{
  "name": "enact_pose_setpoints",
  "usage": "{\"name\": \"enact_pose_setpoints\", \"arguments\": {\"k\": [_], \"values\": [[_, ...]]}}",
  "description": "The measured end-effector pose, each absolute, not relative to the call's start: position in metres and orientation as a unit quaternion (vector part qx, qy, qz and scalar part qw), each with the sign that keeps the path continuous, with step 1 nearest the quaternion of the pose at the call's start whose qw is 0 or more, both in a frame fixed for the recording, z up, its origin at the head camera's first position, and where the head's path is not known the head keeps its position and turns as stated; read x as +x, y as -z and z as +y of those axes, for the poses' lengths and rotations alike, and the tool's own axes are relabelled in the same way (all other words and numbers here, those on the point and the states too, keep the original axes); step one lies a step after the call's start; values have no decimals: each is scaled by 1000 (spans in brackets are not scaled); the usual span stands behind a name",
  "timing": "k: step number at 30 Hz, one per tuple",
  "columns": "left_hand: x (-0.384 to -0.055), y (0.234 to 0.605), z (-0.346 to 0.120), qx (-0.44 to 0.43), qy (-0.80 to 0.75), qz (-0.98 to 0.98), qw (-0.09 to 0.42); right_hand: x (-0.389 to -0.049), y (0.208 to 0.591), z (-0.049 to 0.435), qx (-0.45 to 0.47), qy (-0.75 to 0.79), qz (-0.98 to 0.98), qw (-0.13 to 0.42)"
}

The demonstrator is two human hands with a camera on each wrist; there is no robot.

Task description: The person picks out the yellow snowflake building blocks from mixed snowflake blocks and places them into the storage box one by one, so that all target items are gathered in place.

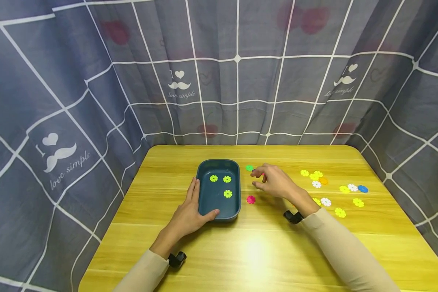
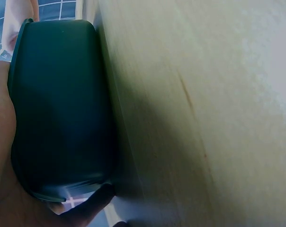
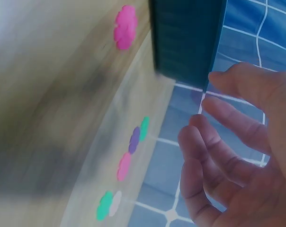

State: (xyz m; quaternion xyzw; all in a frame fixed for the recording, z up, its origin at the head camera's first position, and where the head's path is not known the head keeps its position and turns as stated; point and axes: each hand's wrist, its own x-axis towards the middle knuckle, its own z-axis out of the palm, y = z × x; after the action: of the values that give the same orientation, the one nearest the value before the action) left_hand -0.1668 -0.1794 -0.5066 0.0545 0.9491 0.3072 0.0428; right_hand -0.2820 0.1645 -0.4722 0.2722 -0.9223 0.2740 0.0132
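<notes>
A dark teal rectangular tray (image 1: 237, 215) stands on the table with three yellow-green flower-shaped plastic discs (image 1: 228, 194) inside. My left hand (image 1: 187, 217) holds its near left corner, fingers along the left side and thumb at the near rim. In the left wrist view, the tray's outer wall (image 2: 62, 104) fills much of the left half. Just right of the tray, my right hand (image 1: 275, 182) hovers over the table, fingers loosely bent and holding nothing. Near it lie a pink disc (image 1: 251, 199) and a green disc (image 1: 249, 168); the right wrist view also shows a purple disc (image 3: 134, 140).
Yellow discs (image 1: 340, 212), white discs (image 1: 326, 201), an orange disc (image 1: 323, 181) and a blue disc (image 1: 363, 189) lie scattered on the right of the wooden table (image 1: 160, 259). A grey checked curtain (image 1: 219, 81) hangs behind the table and at both sides.
</notes>
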Motion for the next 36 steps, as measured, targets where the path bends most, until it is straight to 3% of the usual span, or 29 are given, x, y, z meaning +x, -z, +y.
{"name": "enact_pose_setpoints", "arguments": {"k": [36], "values": [[-167, 508, -179, 48, -306, 950, 39, -286, 489, 220, 213, -283, -934, 34]]}}
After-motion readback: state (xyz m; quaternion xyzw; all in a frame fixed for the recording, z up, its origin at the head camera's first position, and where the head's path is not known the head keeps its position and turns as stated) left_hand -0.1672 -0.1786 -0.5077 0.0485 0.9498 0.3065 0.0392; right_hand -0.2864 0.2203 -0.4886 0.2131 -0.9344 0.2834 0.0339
